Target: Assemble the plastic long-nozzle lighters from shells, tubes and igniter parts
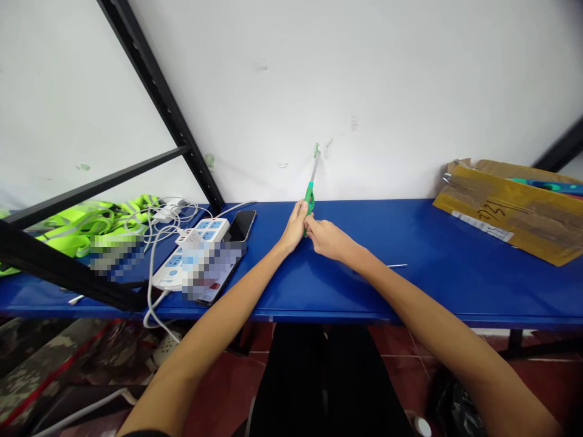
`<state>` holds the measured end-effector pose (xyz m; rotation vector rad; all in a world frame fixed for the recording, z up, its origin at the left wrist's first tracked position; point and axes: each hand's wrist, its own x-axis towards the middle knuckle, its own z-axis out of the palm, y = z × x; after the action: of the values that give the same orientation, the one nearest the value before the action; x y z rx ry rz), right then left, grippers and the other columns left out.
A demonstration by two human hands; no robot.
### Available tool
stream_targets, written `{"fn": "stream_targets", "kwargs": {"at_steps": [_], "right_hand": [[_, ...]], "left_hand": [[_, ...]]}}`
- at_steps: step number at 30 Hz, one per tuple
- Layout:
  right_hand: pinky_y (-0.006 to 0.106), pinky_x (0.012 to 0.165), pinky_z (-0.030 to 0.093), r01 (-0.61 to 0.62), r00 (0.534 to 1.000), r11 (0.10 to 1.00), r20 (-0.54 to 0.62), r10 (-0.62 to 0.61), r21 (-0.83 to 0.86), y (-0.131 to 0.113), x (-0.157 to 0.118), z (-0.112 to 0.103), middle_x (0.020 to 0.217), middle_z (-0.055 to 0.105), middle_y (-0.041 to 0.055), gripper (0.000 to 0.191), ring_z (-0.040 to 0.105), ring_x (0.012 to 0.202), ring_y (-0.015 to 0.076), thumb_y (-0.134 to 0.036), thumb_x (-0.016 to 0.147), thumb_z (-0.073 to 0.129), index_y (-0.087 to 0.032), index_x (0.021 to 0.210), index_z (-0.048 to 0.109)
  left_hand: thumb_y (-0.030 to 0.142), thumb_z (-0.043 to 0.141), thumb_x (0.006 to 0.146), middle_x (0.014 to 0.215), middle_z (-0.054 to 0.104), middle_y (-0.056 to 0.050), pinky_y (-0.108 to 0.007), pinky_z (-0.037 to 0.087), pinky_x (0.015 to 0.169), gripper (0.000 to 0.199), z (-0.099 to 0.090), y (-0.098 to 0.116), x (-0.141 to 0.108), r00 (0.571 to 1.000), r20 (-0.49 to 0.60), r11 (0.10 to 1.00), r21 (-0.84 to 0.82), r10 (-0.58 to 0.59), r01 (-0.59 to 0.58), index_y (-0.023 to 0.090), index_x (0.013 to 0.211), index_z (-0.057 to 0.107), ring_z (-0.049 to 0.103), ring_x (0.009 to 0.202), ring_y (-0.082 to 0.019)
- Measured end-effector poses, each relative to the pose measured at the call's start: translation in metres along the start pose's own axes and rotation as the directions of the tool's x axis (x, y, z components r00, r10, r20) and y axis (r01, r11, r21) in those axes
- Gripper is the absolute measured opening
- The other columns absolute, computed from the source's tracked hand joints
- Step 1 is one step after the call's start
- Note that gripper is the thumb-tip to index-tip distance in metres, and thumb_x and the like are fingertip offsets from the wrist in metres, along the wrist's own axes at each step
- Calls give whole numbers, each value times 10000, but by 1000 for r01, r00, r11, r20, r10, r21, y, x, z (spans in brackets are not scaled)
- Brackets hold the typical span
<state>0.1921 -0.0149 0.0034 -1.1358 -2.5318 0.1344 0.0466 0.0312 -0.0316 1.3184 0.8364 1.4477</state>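
A green long-nosed lighter (310, 193) with a metal tube points up and away toward the wall. My left hand (295, 229) is closed around its handle. At the handle's lower end my right hand (328, 238) is closed, its fingers pressed against the butt; whether a small part is pinched there is hidden. Both hands are just above the blue tabletop (277, 291), touching or nearly touching each other. A thin metal rod (398, 265) lies on the table, partly covered by my right forearm.
A white power strip (170, 276) with cables and two phones, one a black phone (241, 226), lie at left. Neon-yellow reflective straps (68, 230) sit beyond the black shelf post (164, 91). An open cardboard box (510, 212) stands at right. The white wall (387, 73) closes off the back.
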Motion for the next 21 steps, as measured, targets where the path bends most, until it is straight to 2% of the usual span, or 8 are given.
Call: {"fn": "stream_targets", "kwargs": {"at_steps": [4, 7, 10, 16, 19, 21], "right_hand": [[354, 716, 416, 10, 1000, 1000, 1, -10, 8, 2, -1, 0, 1011, 762, 163, 260, 671, 811, 249, -45, 989, 448, -153, 1201, 555], [348, 699, 402, 20, 1000, 1000, -10, -19, 24, 2, -2, -1, 952, 753, 141, 228, 653, 781, 241, -72, 1008, 447, -159, 1185, 560], [344, 702, 403, 27, 999, 999, -18, -26, 38, 2, -3, -1, 914, 747, 121, 211, 650, 769, 235, -84, 1022, 454, -164, 1186, 561], [340, 745, 451, 9, 999, 994, -45, -4, 113, 4, 0, 3, 1000, 770, 137, 177, 690, 848, 250, -103, 1020, 534, -174, 1177, 574], [327, 766, 468, 47, 997, 978, -72, -33, 204, 7, 2, 6, 982, 773, 123, 154, 697, 849, 231, -57, 1007, 536, -185, 1078, 584], [317, 767, 472, 78, 993, 968, -103, -55, 238, 9, 3, 6, 958, 774, 111, 167, 692, 827, 214, -42, 1013, 520, -191, 1009, 594]], "left_hand": [[716, 614, 1047, 891, 618, 4, -255, 541, 715, 530, 0, 3, -2, 999, 0, 999, 3, -52, 52, 246, 1287, 663, 627, 772, -137], [725, 590, 1053, 866, 612, 5, -248, 529, 670, 541, 1, 3, -3, 999, 8, 999, 7, -44, 44, 244, 1287, 664, 608, 721, -130], [719, 586, 1055, 879, 630, -4, -254, 541, 681, 538, 2, 3, -3, 999, 4, 999, -2, -37, 37, 242, 1290, 666, 616, 727, -133], [692, 593, 1065, 939, 659, -18, -275, 589, 795, 496, 4, 6, -4, 998, -32, 998, -17, -60, 60, 228, 1212, 686, 671, 806, -143], [653, 555, 1102, 974, 676, -24, -261, 593, 768, 465, 5, 7, -5, 998, -18, 998, -21, -58, 58, 223, 1238, 668, 696, 839, -148], [637, 546, 1113, 926, 655, -9, -240, 579, 708, 440, 6, 7, -5, 999, -21, 998, -34, -49, 49, 217, 1187, 653, 681, 802, -138]]}}
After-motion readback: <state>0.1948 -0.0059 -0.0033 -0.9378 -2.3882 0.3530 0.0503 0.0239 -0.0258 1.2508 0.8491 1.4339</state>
